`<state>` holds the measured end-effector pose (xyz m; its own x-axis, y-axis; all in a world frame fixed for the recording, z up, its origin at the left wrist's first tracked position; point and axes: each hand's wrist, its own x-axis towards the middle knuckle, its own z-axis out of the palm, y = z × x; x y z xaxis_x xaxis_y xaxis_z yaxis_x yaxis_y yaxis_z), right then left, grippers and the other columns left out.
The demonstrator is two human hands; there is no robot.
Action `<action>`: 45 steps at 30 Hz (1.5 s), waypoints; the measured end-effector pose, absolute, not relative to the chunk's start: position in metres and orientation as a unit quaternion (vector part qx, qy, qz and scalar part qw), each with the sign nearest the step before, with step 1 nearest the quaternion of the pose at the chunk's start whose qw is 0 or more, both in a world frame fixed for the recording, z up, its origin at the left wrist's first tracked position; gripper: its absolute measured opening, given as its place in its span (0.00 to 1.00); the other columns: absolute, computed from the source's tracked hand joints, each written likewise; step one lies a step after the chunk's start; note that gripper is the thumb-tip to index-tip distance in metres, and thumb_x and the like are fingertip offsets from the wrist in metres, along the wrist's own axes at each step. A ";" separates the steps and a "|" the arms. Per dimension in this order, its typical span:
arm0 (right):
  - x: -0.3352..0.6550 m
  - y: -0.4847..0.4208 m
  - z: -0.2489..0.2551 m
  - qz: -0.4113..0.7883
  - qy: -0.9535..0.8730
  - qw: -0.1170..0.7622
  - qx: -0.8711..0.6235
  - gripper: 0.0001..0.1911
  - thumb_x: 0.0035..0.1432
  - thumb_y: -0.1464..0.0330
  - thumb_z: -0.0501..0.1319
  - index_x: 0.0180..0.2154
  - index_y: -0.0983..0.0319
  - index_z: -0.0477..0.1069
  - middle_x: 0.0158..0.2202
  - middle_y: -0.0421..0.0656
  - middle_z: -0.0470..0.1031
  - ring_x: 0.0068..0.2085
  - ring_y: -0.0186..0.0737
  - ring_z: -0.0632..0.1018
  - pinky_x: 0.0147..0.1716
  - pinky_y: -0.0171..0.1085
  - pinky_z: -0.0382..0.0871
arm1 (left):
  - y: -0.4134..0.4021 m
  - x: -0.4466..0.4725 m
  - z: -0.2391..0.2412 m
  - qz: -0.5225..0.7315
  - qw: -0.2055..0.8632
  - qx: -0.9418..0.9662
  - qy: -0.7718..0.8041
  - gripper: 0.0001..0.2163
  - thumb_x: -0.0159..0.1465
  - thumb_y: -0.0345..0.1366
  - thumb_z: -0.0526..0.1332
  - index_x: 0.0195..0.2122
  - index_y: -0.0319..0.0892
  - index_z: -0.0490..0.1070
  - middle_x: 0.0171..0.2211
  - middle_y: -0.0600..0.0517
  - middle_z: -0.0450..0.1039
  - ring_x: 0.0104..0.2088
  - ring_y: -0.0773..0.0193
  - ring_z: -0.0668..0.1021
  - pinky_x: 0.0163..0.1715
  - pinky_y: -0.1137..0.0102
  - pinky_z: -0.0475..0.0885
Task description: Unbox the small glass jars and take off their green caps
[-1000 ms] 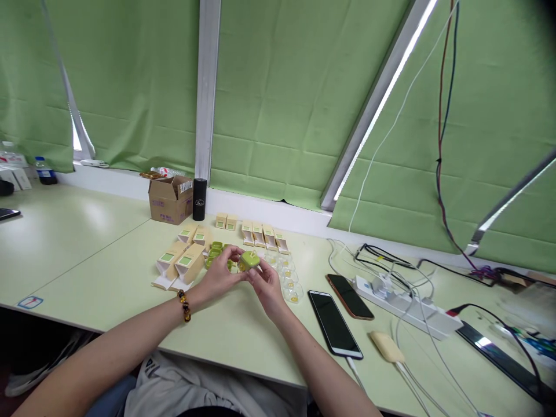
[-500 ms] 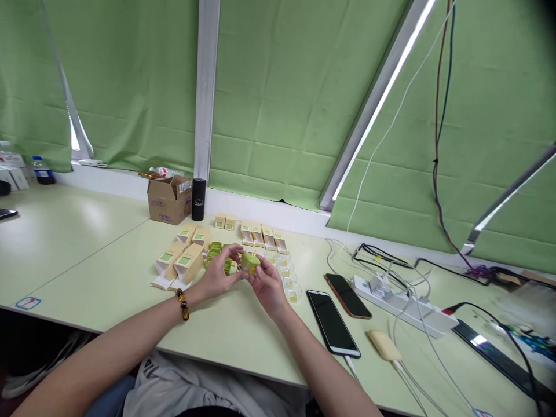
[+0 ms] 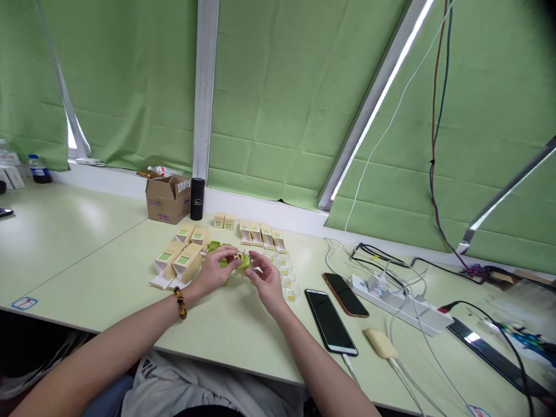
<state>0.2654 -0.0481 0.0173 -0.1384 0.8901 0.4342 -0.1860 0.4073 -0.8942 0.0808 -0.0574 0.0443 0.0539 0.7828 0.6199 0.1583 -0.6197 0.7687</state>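
Over the pale green table, my left hand (image 3: 216,271), with a beaded bracelet (image 3: 180,303) at its wrist, pinches a small green plastic piece (image 3: 245,262) that has a cream ring on it. My right hand (image 3: 266,280) is on the piece's other side, thumb and fingers curved against it. Partly hidden behind my left hand are more green pieces (image 3: 214,246). Clear plastic cups (image 3: 290,289) with yellow bits inside stand in a row right of my right hand. Open cream cartons (image 3: 187,262) with green labels lie left of my left hand.
More small cartons (image 3: 256,233) line the back, near a cardboard box (image 3: 168,200) and a black cylinder (image 3: 197,198). On the right lie two phones (image 3: 331,322), a cream charger-like block (image 3: 381,344) and a white power strip (image 3: 399,304) with tangled cables.
The green piece has turned and shifted slightly left, so its cream ring shows by my left fingers. My right hand's fingers have loosened and spread a little.
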 end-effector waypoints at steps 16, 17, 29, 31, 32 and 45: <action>0.287 -0.049 0.023 0.149 -0.731 0.613 -0.260 0.25 0.65 0.68 0.64 0.62 0.50 0.70 0.61 0.49 0.69 0.64 0.55 0.70 0.66 0.59 0.65 | -0.027 0.066 0.040 0.739 0.386 0.440 0.335 0.23 0.57 0.55 0.74 0.39 0.41 0.71 0.36 0.50 0.78 0.34 0.62 0.82 0.34 0.63 0.82; 0.287 -0.050 0.024 0.133 -0.737 0.611 -0.255 0.25 0.65 0.69 0.64 0.62 0.50 0.70 0.61 0.49 0.69 0.65 0.56 0.69 0.67 0.61 0.62 | -0.026 0.066 0.038 0.735 0.399 0.435 0.333 0.23 0.57 0.54 0.74 0.39 0.41 0.71 0.36 0.50 0.78 0.34 0.63 0.82 0.35 0.63 0.82; 0.287 -0.053 0.046 0.531 -0.498 0.652 -0.212 0.14 0.65 0.54 0.67 0.37 0.57 0.72 0.44 0.49 0.83 0.48 0.53 0.85 0.52 0.54 0.79 | -0.029 0.070 0.034 0.708 0.446 0.435 0.331 0.23 0.57 0.53 0.75 0.38 0.41 0.70 0.38 0.50 0.78 0.39 0.61 0.83 0.38 0.61 0.83; 0.292 -0.052 0.050 0.599 -0.463 0.622 -0.200 0.17 0.62 0.52 0.69 0.36 0.58 0.71 0.43 0.50 0.85 0.45 0.54 0.86 0.45 0.50 0.81 | -0.028 0.069 0.035 0.709 0.449 0.430 0.332 0.23 0.56 0.52 0.75 0.37 0.41 0.70 0.38 0.49 0.78 0.39 0.60 0.83 0.37 0.61 0.83; 0.295 -0.051 0.052 0.616 -0.455 0.612 -0.198 0.17 0.60 0.52 0.70 0.36 0.58 0.71 0.44 0.51 0.85 0.45 0.53 0.86 0.42 0.47 0.81 | -0.029 0.069 0.035 0.709 0.451 0.428 0.332 0.22 0.56 0.52 0.76 0.37 0.41 0.70 0.39 0.48 0.78 0.40 0.60 0.83 0.37 0.61 0.83; 0.351 -0.078 0.055 0.206 -0.703 0.524 -0.435 0.06 0.62 0.63 0.67 0.36 0.57 0.81 0.52 0.49 0.76 0.54 0.50 0.78 0.51 0.48 0.75 | -0.029 0.070 0.034 0.710 0.466 0.416 0.326 0.14 0.58 0.42 0.74 0.36 0.40 0.72 0.39 0.47 0.79 0.35 0.62 0.82 0.34 0.64 0.82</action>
